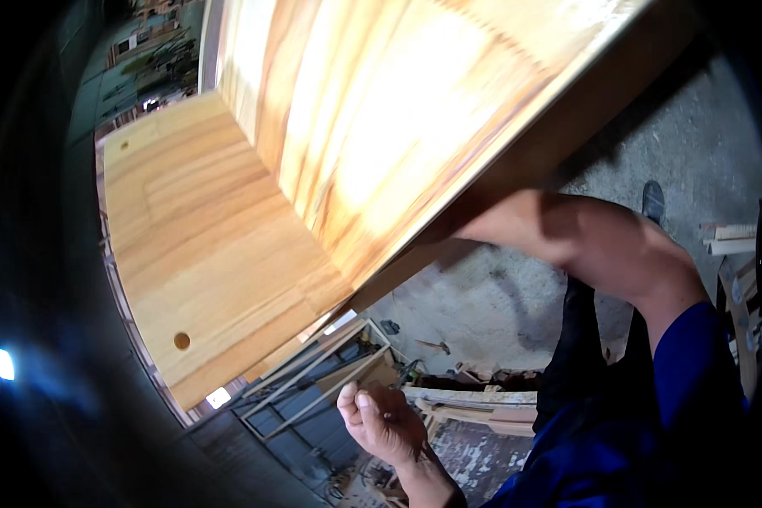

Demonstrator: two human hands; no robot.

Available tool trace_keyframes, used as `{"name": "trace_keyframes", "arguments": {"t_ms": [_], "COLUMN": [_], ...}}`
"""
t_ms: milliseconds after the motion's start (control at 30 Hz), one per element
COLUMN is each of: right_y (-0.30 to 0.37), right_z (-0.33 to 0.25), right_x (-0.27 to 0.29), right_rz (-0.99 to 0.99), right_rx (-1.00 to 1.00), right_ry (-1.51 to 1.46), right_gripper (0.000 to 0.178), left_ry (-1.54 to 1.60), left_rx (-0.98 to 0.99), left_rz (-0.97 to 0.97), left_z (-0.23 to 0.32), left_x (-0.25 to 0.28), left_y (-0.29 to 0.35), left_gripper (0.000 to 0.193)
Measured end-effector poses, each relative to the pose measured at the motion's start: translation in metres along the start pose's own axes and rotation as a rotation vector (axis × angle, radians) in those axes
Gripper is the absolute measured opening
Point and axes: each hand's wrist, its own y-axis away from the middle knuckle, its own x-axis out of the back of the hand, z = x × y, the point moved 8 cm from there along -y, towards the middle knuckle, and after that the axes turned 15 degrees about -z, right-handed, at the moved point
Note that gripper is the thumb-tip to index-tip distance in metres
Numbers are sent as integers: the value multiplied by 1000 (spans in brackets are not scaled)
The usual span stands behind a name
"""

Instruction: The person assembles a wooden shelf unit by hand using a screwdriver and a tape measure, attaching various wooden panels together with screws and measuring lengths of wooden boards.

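A large piece of pale wooden furniture or boxwork fills the upper left of the head view. Its broad panel (347,110) has strong grain and glares under the light. An end board (212,237), set at an angle to it, carries a round dark spot near each of two corners; whether these are holes or plugs I cannot tell. My right forearm reaches in from the right, and my right hand (481,222) goes under the panel's lower edge, its fingers hidden. Below the end board, apart from the wood, my left hand (383,426) is closed with curled fingers; anything inside is hidden.
Beneath the wood stands a slatted frame (313,385). Stacked boards (483,415) and scraps lie low on the concrete floor (483,313). More offcuts (732,237) sit at the right edge. My shoe (653,201) rests on the floor. A bright lamp (3,364) shines at far left.
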Motion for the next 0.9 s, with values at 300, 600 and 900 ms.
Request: {"name": "trace_keyframes", "arguments": {"t_ms": [300,600,900], "right_y": [-1,34,-36], "right_z": [-4,-50,-43], "right_x": [-27,-107,-195], "right_rz": [-166,432,679], "right_rx": [-291,-33,-205], "right_ry": [217,159,-18], "right_gripper": [37,14,23], "left_ry": [724,931,659], "left_rx": [326,332,315], "left_rz": [-186,-394,-617], "left_z": [-49,-87,-124], "left_x": [-8,5,62], "left_y": [-10,-43,-106], "left_gripper": [16,23,33]}}
